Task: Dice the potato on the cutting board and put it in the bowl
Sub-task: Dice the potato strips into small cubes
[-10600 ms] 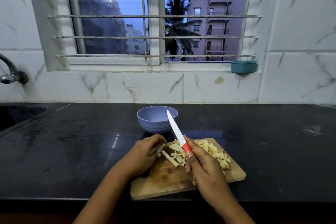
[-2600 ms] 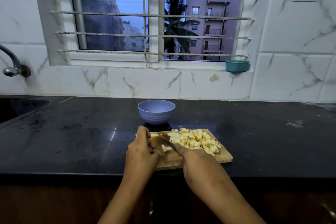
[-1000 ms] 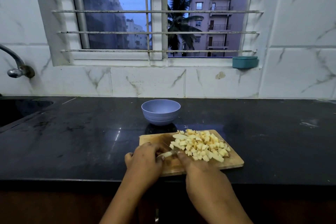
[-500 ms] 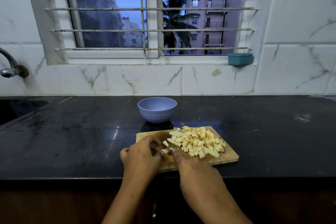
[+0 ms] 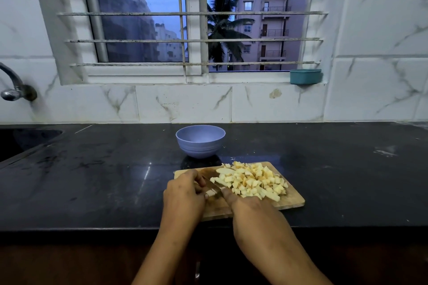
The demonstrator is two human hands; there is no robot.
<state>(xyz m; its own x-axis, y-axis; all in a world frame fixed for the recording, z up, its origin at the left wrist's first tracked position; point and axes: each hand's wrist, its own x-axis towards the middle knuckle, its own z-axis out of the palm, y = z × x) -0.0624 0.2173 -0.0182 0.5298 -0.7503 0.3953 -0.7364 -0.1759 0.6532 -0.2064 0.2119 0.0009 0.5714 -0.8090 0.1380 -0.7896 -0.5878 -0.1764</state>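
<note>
Left hand pinches a small potato piece on the cutting board, fingertips just beside the knife gripped in the right hand — a slip would nick them. Diced pile crowds the board's right side; cubes could spill onto the bench. Board sits near the bench's front edge. Bowl stands just behind — short carry, wide bench either side.

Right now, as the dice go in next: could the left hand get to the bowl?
Probably yes. The bowl stands just beyond the cutting board, with nothing between it and the left hand. That hand holds a potato piece beside the knife, though.
</note>
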